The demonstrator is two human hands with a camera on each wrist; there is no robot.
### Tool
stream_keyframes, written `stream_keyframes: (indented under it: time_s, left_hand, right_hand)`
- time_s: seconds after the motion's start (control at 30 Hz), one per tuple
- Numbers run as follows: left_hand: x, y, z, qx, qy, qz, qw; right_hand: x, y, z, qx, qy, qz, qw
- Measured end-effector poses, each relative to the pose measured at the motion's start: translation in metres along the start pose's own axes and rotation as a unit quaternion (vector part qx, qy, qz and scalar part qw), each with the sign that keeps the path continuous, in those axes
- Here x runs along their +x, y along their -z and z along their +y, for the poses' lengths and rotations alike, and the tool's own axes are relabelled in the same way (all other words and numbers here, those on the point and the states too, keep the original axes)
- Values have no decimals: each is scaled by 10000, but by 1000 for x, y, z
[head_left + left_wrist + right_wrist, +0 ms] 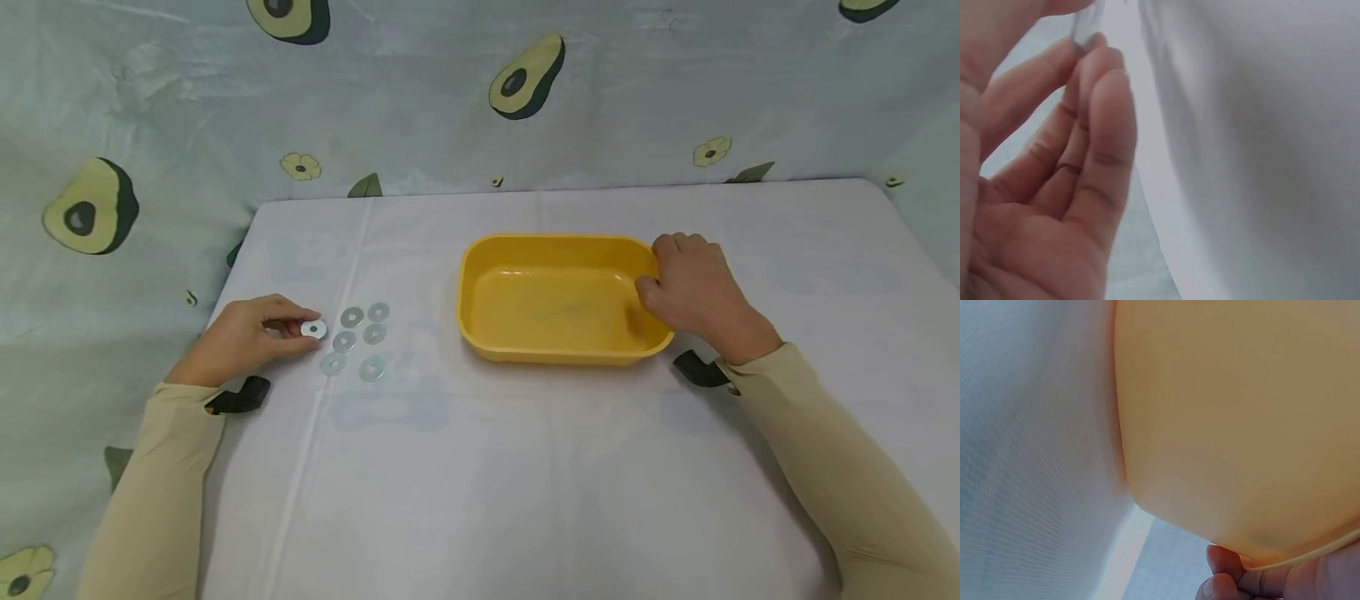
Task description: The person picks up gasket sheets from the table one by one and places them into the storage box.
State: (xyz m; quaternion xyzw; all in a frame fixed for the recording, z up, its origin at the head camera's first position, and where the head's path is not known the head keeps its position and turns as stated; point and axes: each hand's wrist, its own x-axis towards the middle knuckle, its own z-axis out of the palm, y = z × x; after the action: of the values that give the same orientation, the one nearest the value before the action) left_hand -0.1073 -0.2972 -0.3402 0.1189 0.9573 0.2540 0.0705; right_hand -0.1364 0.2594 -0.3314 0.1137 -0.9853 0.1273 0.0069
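Observation:
Between thumb and fingertips my left hand (251, 333) pinches a flat metal washer (315, 330), its round hole facing up. In the left wrist view only the washer's edge (1082, 28) shows, blurred at the top, beside the curled fingers (1110, 125). Several more washers (372, 368) lie flat on the table just right of that hand. My right hand (693, 287) grips the right end of a yellow plastic tray (555, 353), thumb over the rim. Its fingertips (1221, 584) curl around the outside edge in the right wrist view.
A white cloth (480, 483) covers the table, with a fold line running down its left part. Behind the far edge hangs a pale curtain (420, 100) printed with avocados and flowers. Dark wrist cameras (240, 395) sit under both sleeves.

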Motion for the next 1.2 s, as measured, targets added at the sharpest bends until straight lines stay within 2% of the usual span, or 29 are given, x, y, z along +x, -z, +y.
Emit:
stream_keyframes:
  time_s: [0.13,0.2,0.3,0.43,0.57,0.63,0.9,1.2]
  left_hand:
    - [0,0,9,-284,-435,467,9976]
    - [2,0,16,-340,-770,714,9939]
    - [5,0,27,-490,-1073,1009,9879]
    - [11,-1,44,-656,-1526,1182,9790]
    - [19,-2,62,-795,-2144,1287,9649]
    - [23,-1,71,-796,-2340,1344,9596]
    - [41,-3,104,-922,-2614,1313,9518]
    - [57,-18,130,-1421,-2559,1064,9503]
  right_hand:
    - [0,1,1,34,40,80,10000]
    - [0,0,2,57,23,73,10000]
    - [1,0,1,30,47,128,9999]
    - [1,-1,2,10,53,169,9998]
    - [1,-1,2,99,1,87,9999]
    - [1,-1,1,131,-1,87,9999]
    - [0,-1,2,89,46,221,9997]
    - [0,1,-1,51,-88,74,9999]
